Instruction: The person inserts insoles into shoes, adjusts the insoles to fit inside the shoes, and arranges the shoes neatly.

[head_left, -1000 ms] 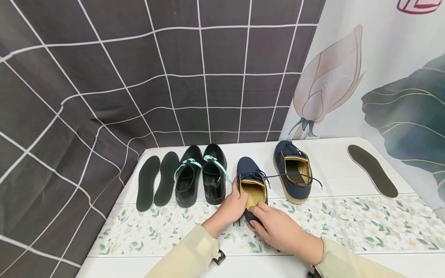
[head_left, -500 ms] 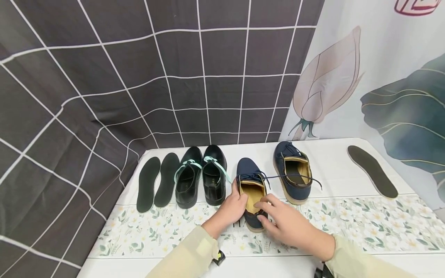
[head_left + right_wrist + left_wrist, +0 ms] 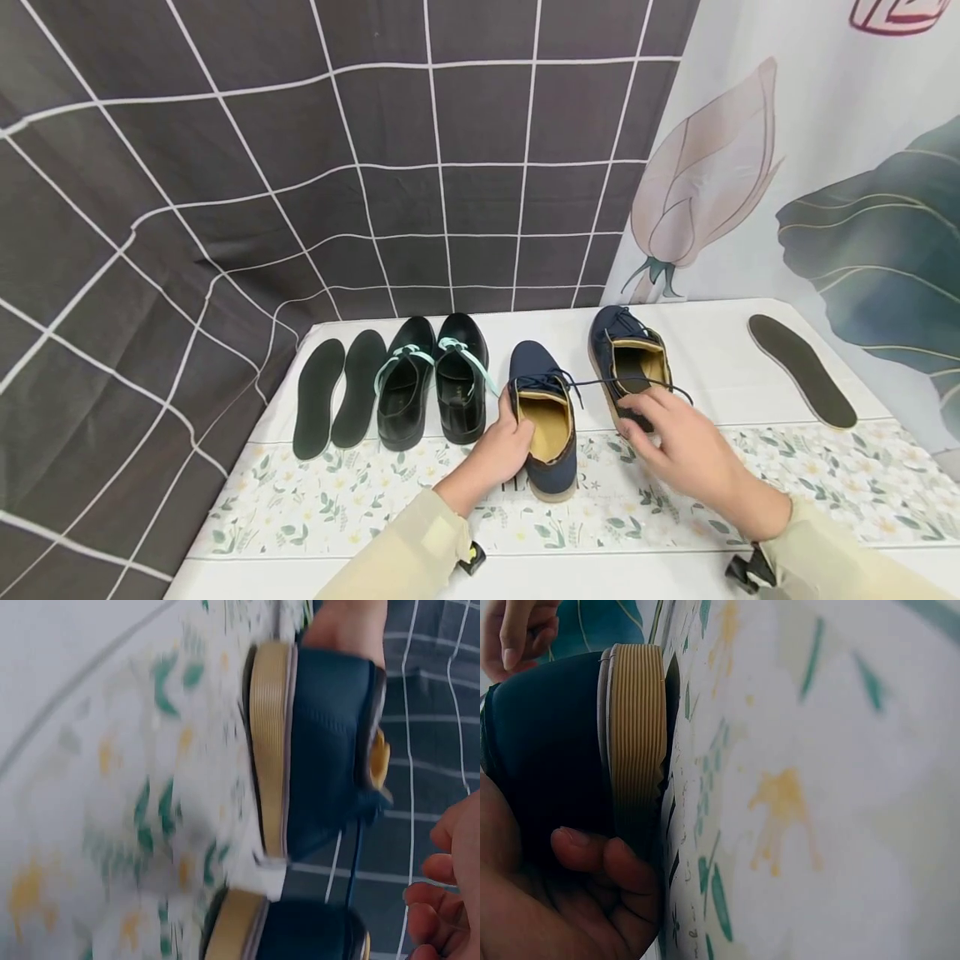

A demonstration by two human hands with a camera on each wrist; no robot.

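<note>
My left hand (image 3: pixel 501 446) grips the left side of a navy lace-up shoe (image 3: pixel 555 477), thumb at the collar and fingers outside. This shoe has a yellow lining and a tan sole, also seen in the left wrist view. To its right stands the matching navy shoe (image 3: pixel 609 337), with a dark insole inside. My right hand (image 3: pixel 678 446) is over the heel of that second shoe in the head view, fingers loosely bent and holding nothing. In the right wrist view the fingers appear apart from both shoes. A dark lace (image 3: pixel 592 382) stretches between the two shoes.
Two black shoes (image 3: pixel 462 417) with mint laces stand to the left. Beside them lie two dark insoles (image 3: pixel 318 396). Another dark insole (image 3: pixel 802 371) lies at the far right of the white floral table surface (image 3: pixel 300 517). A gridded dark cloth (image 3: pixel 480 200) hangs behind.
My right hand has left the heel of the left navy shoe and moved right to the second navy shoe. My left hand keeps its grip in the same place.
</note>
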